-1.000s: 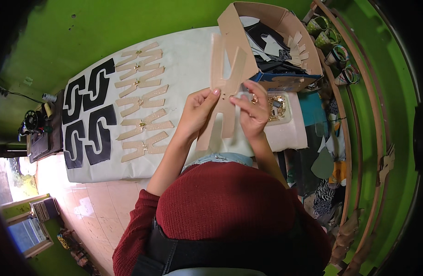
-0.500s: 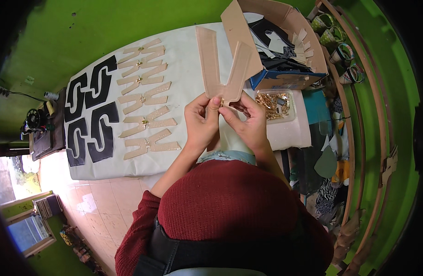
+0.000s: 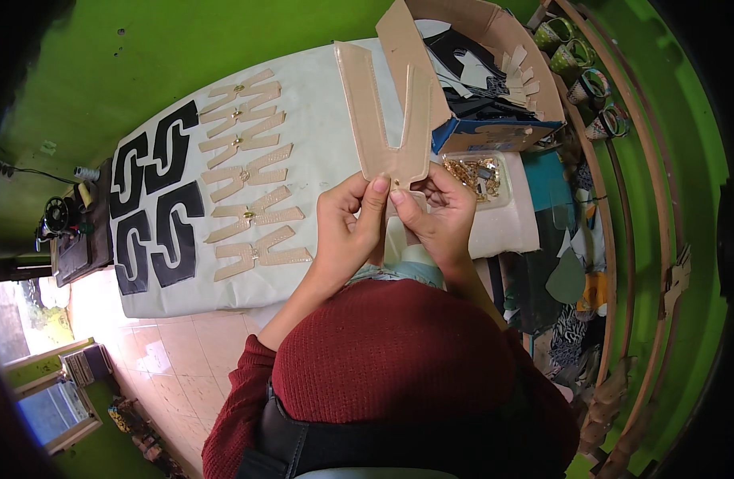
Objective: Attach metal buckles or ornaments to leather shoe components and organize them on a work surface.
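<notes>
My left hand [image 3: 349, 219] and my right hand [image 3: 443, 217] grip the lower end of a beige forked sandal upper [image 3: 392, 161] between thumbs and fingers. Its two long stitched prongs point away from me, above the table. Between my thumb tips shows a tiny gold-coloured spot on the beige material; the fingers behind are partly hidden. To the left lie several beige cross-shaped uppers [image 3: 265, 174] in a column, with small gold ornaments at their middles. Beside my right hand a clear shallow tray [image 3: 507, 191] holds many gold ornaments [image 3: 471, 177].
Several black S-curved pieces [image 3: 175, 231] lie at the left of the white-covered table [image 3: 303, 112]. An open cardboard box [image 3: 416, 56] of cut scraps stands at the back right. A black machine with a handwheel [image 3: 57, 214] is far left; a wooden rack [image 3: 614, 199] lines the right wall.
The beige upper has come slightly nearer to me and turned its face more into view. My thumbs have shifted a little downward and right along its lower end.
</notes>
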`<action>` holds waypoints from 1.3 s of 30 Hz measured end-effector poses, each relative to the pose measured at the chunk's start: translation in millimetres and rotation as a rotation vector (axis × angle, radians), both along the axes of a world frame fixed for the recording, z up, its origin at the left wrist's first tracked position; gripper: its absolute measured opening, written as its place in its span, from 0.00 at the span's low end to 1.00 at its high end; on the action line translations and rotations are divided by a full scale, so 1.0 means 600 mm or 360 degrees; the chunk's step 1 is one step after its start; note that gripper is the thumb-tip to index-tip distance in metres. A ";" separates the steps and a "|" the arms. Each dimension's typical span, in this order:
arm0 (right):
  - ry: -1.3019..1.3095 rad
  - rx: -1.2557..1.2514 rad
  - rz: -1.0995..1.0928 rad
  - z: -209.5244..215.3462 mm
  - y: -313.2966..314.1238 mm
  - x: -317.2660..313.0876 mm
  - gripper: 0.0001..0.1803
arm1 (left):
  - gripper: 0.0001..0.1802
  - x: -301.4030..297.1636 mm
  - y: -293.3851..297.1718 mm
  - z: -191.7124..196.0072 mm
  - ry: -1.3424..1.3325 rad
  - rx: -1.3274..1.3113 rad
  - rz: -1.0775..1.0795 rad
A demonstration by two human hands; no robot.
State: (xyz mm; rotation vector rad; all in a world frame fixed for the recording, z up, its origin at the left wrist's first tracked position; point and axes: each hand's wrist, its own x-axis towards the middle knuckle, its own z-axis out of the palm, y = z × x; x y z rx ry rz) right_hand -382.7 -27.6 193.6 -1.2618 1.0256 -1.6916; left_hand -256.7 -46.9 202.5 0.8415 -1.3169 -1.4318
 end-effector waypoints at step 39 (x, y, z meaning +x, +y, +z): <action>-0.0110 0.0412 0.0235 -0.001 0.005 -0.038 0.12 | 0.16 0.012 -0.015 -0.009 -0.0538 -0.0035 -0.0221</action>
